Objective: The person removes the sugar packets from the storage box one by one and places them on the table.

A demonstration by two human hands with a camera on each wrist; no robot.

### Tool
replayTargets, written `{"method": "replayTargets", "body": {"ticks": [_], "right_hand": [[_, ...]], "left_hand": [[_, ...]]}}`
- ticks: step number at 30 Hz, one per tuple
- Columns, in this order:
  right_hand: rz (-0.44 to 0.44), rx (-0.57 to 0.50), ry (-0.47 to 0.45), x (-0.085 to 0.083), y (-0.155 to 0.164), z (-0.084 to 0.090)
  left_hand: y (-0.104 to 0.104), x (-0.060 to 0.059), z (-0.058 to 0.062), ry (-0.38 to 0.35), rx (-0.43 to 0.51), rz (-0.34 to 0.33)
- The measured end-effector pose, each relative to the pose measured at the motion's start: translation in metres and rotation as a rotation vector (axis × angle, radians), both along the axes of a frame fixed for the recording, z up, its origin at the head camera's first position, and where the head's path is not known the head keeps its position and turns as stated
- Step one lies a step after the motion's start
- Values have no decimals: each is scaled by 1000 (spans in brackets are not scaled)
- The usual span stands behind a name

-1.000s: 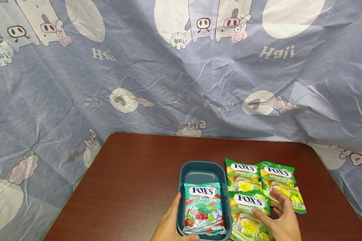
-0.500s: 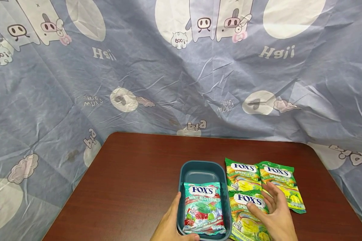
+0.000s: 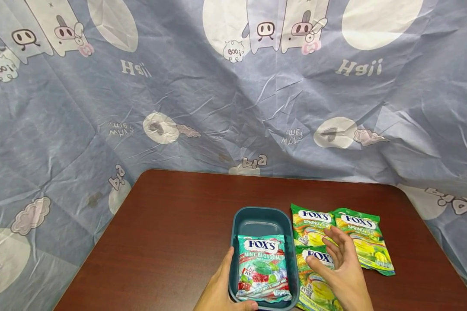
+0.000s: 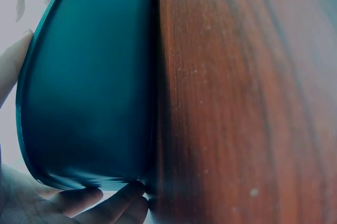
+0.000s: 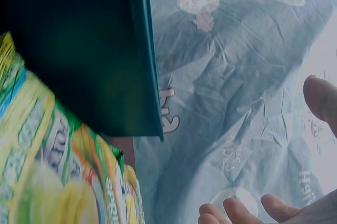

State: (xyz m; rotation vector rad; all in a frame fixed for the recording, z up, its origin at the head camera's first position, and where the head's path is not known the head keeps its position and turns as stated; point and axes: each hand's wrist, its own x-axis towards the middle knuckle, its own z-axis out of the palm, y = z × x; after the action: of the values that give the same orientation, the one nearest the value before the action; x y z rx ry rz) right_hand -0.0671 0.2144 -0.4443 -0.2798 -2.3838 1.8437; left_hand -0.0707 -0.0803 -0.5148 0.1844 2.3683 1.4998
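My left hand (image 3: 219, 287) grips the near left corner of a dark teal plastic container (image 3: 258, 218); the left wrist view shows its fingers against the container wall (image 4: 89, 87). Inside the container lies a teal pouch of Fox's Mint Blossom candy (image 3: 262, 270). Over the green and yellow Spring Tea candy bags hovers my right hand (image 3: 344, 274), fingers spread and loosely bent, holding nothing. It partly covers the near bag (image 3: 315, 287). Behind that one lie the far left bag (image 3: 311, 218) and the right bag (image 3: 367, 239).
A brown wooden table (image 3: 171, 229) carries everything. Behind it and along the left hangs a grey-blue cartoon-printed cloth (image 3: 218, 95). The bags lie close against the container's right side.
My right hand has moved left and slightly up across the candy bags, toward the container. The left hand, the container and the bags have stayed put.
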Motion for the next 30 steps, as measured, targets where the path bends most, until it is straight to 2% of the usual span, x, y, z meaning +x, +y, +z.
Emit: {"method": "replayTargets", "body": {"ticks": [8,15,26,30], "right_hand": [[45,-26,19,-3,-16,1],[87,-41,82,-3,-28,1],[166,-110,73,-6,-40,-2],[185,-98,58,-6,-47,-2]], "left_hand": [[-1,0,1,-14,25,-15],[-1,0,0,1,22,-20],[-1,1,-6,85,9,-44],[-2,1,-6,125,3,-60]]}}
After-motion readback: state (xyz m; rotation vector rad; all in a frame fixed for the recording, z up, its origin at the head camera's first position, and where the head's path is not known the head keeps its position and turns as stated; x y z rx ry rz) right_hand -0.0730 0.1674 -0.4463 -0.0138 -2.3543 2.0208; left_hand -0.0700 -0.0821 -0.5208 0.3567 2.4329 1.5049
